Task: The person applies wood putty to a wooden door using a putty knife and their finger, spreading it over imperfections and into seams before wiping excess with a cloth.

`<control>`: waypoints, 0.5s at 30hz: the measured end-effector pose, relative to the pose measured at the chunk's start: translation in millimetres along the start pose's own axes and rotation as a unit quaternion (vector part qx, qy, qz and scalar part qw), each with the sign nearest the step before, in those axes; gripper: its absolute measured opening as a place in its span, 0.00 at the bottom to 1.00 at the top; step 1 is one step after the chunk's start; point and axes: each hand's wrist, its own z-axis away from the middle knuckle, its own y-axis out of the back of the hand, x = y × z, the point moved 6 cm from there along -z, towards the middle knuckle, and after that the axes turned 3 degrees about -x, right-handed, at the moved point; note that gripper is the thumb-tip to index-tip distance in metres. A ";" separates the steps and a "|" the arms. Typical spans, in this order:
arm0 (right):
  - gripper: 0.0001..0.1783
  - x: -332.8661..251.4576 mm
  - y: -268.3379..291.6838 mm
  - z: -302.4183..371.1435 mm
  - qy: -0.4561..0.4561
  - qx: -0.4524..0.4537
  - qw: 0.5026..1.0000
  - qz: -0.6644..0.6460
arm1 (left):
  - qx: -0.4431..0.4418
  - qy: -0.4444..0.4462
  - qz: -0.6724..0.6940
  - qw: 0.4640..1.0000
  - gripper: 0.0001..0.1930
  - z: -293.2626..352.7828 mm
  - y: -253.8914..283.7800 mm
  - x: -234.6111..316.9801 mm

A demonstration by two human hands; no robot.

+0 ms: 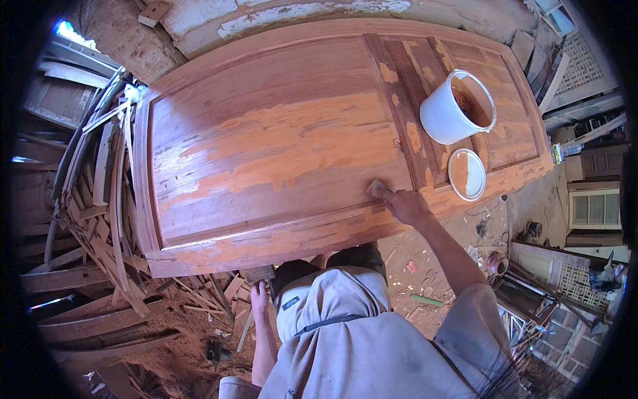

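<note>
A large reddish-brown wooden door lies flat before me, smeared with orange filler. My right hand is closed round a small putty knife, its blade against the lower right of the big panel. Low by the near edge, my left hand is closed at a flat, dark, rectangular scraper-like piece; its fingers show only in part. On the door's right part stands a white bucket with orange-brown filler inside. Nearer me lies its round white lid, partly coated in filler.
Timber strips and offcuts are heaped left of the door. The sawdust-covered floor holds scraps and a green strip. Window frames and lattice panels lean at the right. A pale, peeling surface runs beyond the far edge.
</note>
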 end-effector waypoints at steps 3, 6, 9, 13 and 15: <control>0.26 14.5 14.6 4.1 -0.023 -0.052 0.998 0.019 | 0.011 -0.012 0.046 0.999 0.22 3.7 1.8 -16.5; 0.20 41.7 24.6 6.1 -0.026 -0.042 0.998 0.031 | 0.016 -0.020 0.020 0.999 0.20 10.6 -1.7 -27.4; 0.20 64.8 27.3 34.2 -0.007 0.129 0.987 -0.098 | 0.065 0.017 0.060 0.996 0.22 28.2 -3.6 -31.9; 0.16 57.2 -7.9 87.2 -0.166 0.163 0.882 -0.410 | 0.098 0.026 -0.091 0.991 0.24 43.6 2.1 -30.5; 0.14 21.2 -49.4 99.1 -0.160 0.242 0.725 -0.625 | 0.068 -0.009 -0.127 0.990 0.25 47.1 3.1 -22.3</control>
